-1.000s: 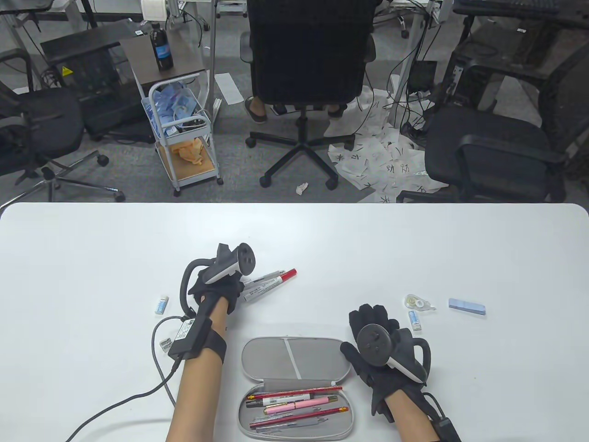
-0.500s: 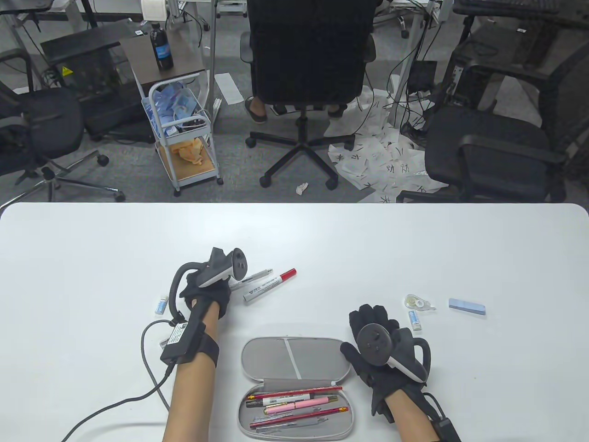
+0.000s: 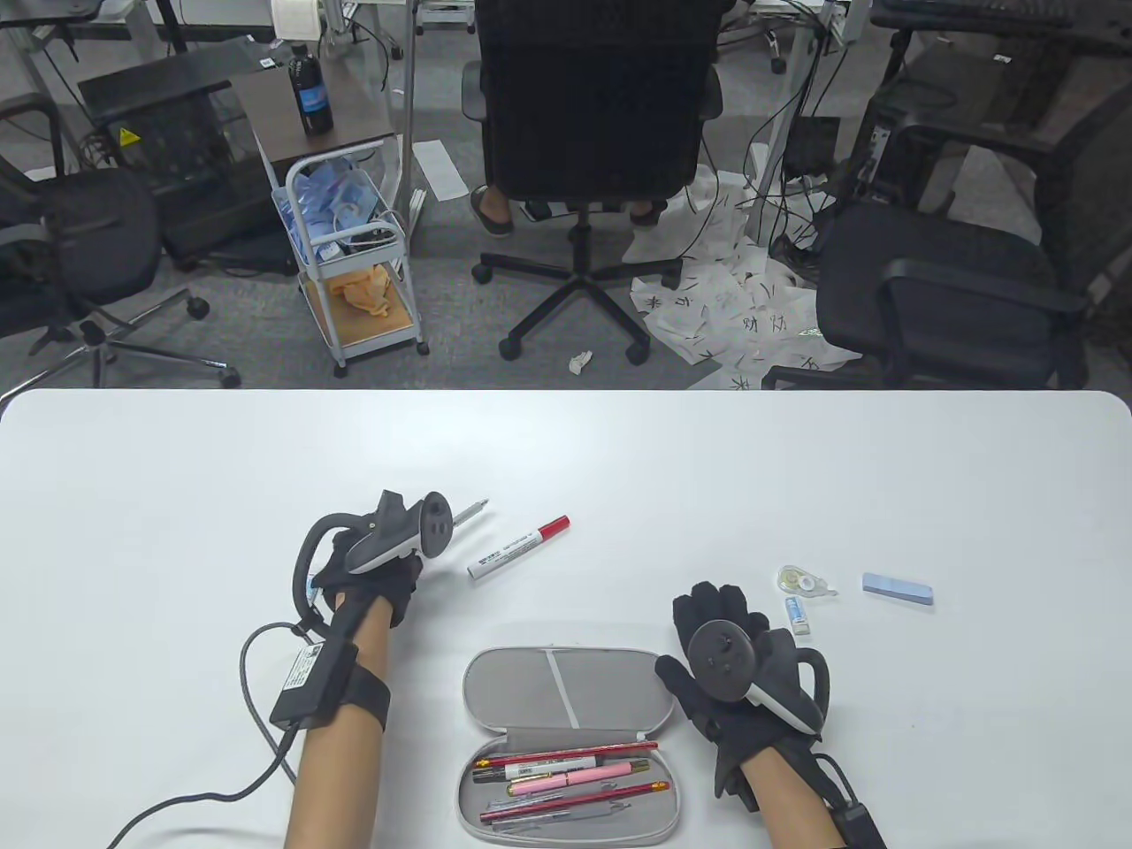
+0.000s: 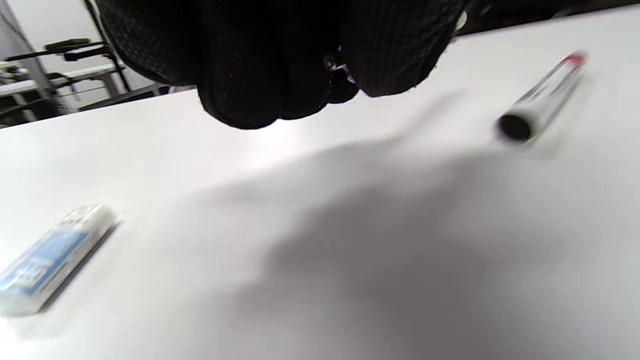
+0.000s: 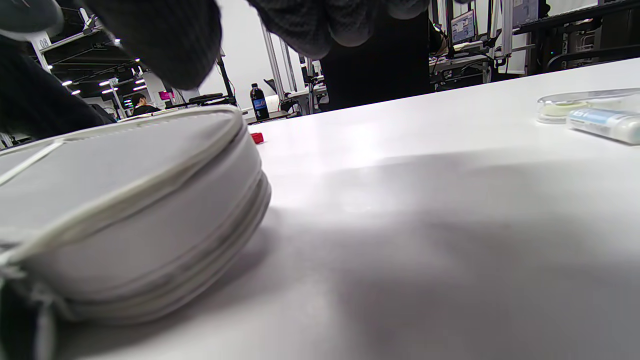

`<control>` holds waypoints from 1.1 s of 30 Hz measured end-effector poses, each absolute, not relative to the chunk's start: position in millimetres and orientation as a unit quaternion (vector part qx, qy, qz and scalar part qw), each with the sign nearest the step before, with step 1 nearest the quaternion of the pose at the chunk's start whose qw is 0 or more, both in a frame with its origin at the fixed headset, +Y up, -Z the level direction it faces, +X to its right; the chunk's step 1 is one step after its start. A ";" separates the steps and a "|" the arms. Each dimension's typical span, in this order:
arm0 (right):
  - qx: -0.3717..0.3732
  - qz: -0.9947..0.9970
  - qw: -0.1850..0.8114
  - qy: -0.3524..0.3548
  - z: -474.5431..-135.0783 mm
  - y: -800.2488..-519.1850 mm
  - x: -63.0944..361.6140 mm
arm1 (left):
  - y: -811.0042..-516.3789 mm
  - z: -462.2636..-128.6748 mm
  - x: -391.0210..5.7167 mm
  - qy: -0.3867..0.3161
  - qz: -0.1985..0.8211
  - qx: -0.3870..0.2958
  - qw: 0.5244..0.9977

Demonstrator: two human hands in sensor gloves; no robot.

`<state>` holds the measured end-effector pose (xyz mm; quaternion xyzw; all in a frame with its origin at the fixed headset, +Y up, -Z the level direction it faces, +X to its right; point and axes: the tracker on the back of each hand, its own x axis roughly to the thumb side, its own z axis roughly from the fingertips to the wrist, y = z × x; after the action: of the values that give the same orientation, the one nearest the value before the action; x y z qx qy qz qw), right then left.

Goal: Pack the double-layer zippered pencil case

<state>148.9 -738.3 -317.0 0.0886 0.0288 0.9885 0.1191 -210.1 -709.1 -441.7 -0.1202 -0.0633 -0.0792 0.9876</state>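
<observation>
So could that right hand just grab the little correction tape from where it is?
Probably yes. The right hand rests open by the pencil case, and the correction tape lies just beyond its fingers with only bare table between them.

Left hand (image 3: 371, 575): its tracker covers the fingers from above; only the tip of a pen (image 3: 471, 509) protrudes, barrel hidden. In the left wrist view the curled fingers (image 4: 240, 75) conceal the grip, and the marker (image 4: 540, 100) and eraser (image 4: 50, 260) are blurred. Printing on both illegible. Pencil case (image 3: 566, 752): near edge cut off.
</observation>
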 end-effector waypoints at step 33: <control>0.101 0.987 0.123 0.017 -314.4 -737.0 146.7 | -689.1 -371.4 -139.9 -0.232 -0.024 0.017 0.972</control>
<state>146.7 -737.0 -314.4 0.1012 0.0174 0.9871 0.1229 -139.9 -689.1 -371.4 0.0170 -0.2316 -0.0240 0.9724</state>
